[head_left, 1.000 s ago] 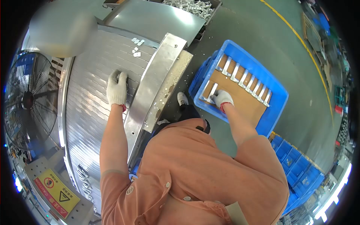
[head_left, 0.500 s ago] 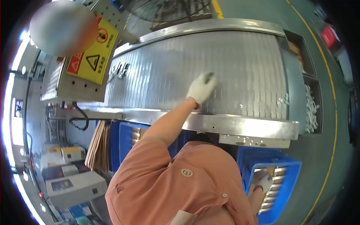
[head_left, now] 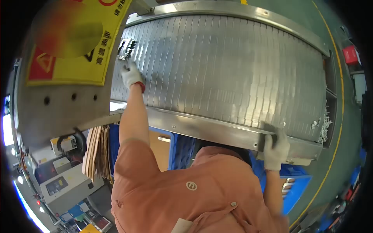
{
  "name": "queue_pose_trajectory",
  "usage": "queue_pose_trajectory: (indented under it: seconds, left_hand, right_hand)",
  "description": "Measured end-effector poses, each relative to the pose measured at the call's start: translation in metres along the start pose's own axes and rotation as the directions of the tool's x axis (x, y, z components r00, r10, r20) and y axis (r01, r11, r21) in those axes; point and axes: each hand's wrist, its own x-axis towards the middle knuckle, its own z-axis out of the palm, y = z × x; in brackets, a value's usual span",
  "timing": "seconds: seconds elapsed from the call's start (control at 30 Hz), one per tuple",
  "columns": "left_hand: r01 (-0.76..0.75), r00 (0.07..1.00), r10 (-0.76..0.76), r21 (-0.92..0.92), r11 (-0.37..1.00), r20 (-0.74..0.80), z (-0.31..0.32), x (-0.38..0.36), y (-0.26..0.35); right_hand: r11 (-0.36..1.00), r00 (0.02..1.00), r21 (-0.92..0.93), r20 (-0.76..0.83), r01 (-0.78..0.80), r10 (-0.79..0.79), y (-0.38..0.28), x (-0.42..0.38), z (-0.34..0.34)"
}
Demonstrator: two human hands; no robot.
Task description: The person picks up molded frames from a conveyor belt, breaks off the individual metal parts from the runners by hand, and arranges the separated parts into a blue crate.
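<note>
a cluster of metal parts [head_left: 126, 48] is seen on the slatted metal belt [head_left: 217, 70], near its left end. the left hand [head_left: 133, 76], gloved, is held just beside it with fingers parted; whether anything is pinched there cannot be told. the gloved right hand [head_left: 277, 153] is held open over the near rail [head_left: 210, 125], thumb apart from the fingers, and no part can be made out in it. small white pieces [head_left: 314, 124] are seen at the belt's right end. in the right-hand blue bin [head_left: 301, 191], metal strips [head_left: 288, 185] are already laid in a row. the work is judged to be partly done: strips have been set in that bin, while the cluster is left unsorted on the belt. how many strips are in the bin cannot be told.
</note>
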Motion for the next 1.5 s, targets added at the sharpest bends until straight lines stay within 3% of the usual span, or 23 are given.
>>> queue_pose_trajectory:
  seconds: [0.03,0.13,0.3,0.33,0.37,0.43,0.47,0.5,0.57,0.67,0.8,0.83,0.93,0.97,1.03,1.1,1.17,1.23,1.3,1.33,1.37,1.4,1.5]
  left_hand:
    - [0.023,0.999,-0.023,0.025,0.999,-0.026,0.000,0.022,-0.006]
    - [0.022,0.997,-0.020,0.026,0.999,-0.079,-0.002,0.075,-0.014]
    - [-0.017,0.999,0.026,-0.214,0.977,0.040,0.003,0.154,-0.022]
    - [0.010,1.000,-0.010,-0.126,0.992,0.002,0.006,0.176,-0.031]
    - [-0.088,0.996,0.094,-0.250,0.964,0.011,0.015,0.201,-0.046]
    - [-0.013,0.982,0.087,-0.400,0.917,0.167,0.016,0.213,-0.039]
    - [-0.075,0.985,0.119,-0.322,0.944,0.122,0.017,0.207,-0.032]
    - [-0.032,0.958,0.135,-0.373,0.927,0.252,0.017,0.219,-0.034]
    - [-0.134,0.952,0.188,-0.222,0.966,0.241,0.017,0.225,-0.045]
    - [-0.124,0.963,0.129,-0.036,0.992,0.237,0.023,0.214,-0.033]
    - [-0.246,0.942,0.227,0.049,0.968,0.247,0.030,0.162,-0.003]
    - [-0.220,0.926,0.256,-0.155,0.963,0.276,0.035,0.153,0.001]
    - [-0.075,0.928,0.197,-0.358,0.931,0.317,0.028,0.101,0.033]
    - [-0.083,0.940,0.170,-0.287,0.954,0.295,0.029,0.086,0.033]
    - [0.074,0.920,0.114,-0.451,0.889,0.374,0.033,0.049,0.042]
    - [0.034,0.915,0.108,-0.340,0.940,0.389,-0.002,-0.033,0.089]
    - [-0.015,0.885,0.198,-0.399,0.917,0.422,-0.007,-0.081,0.088]
    - [-0.148,0.838,0.266,-0.270,0.951,0.476,-0.024,-0.141,0.100]
    - [-0.144,0.816,0.287,-0.304,0.942,0.502,-0.035,-0.213,0.117]
    - [-0.148,0.785,0.292,-0.293,0.945,0.547,-0.042,-0.246,0.129]
    - [-0.153,0.749,0.301,-0.288,0.945,0.590,-0.047,-0.276,0.140]
    - [-0.173,0.723,0.320,-0.288,0.942,0.612,-0.048,-0.304,0.147]
    - [-0.282,0.612,0.413,-0.302,0.911,0.674,-0.042,-0.373,0.164]
  right_hand:
    - [0.998,0.996,0.060,0.092,-0.005,0.000,-0.022,0.015,0.008]
    - [0.997,0.993,0.010,0.084,0.079,-0.079,-0.036,0.027,0.038]
    - [0.997,0.994,-0.048,0.092,0.063,-0.058,-0.036,0.027,0.048]
    - [0.996,0.993,-0.057,0.097,0.071,-0.065,-0.036,0.025,0.049]
    - [0.994,0.992,-0.062,0.100,0.085,-0.078,-0.034,0.025,0.049]
    - [0.992,0.991,-0.070,0.094,0.106,-0.099,-0.033,0.027,0.055]
    - [0.991,0.990,-0.074,0.099,0.109,-0.101,-0.033,0.027,0.055]
    - [0.990,0.989,-0.077,0.104,0.114,-0.106,-0.033,0.027,0.055]
    - [0.989,0.987,-0.076,0.112,0.124,-0.115,-0.035,0.028,0.055]
    - [0.989,0.987,-0.092,0.128,0.112,-0.100,-0.039,0.031,0.052]
    - [0.990,0.990,-0.101,0.113,0.097,-0.085,-0.041,0.031,0.049]
    - [0.991,0.990,-0.085,0.097,0.107,-0.099,-0.040,0.031,0.049]
    - [0.992,0.992,-0.041,0.031,0.121,-0.120,-0.043,0.032,0.050]
    - [0.995,0.994,-0.022,0.047,0.100,-0.099,-0.046,0.035,0.048]
    - [0.999,0.995,0.010,0.084,0.051,-0.051,-0.053,0.039,0.039]
    - [0.994,0.996,0.084,0.052,0.064,-0.068,-0.055,0.041,0.033]
    - [0.986,0.996,0.158,0.071,0.051,-0.063,-0.054,0.042,0.027]
    - [0.961,0.994,0.276,0.097,0.020,-0.049,-0.045,0.043,0.024]
    - [0.940,0.991,0.337,0.131,-0.044,0.000,-0.037,0.042,0.019]
    - [0.903,0.976,0.391,0.188,-0.180,0.113,-0.028,0.048,0.023]
    - [0.886,0.982,0.437,0.160,-0.158,0.096,-0.025,0.058,0.018]
    - [0.834,0.948,0.460,0.233,-0.304,0.217,-0.016,0.070,0.024]
    - [0.572,0.857,0.645,0.448,-0.506,0.254,0.003,0.116,0.025]
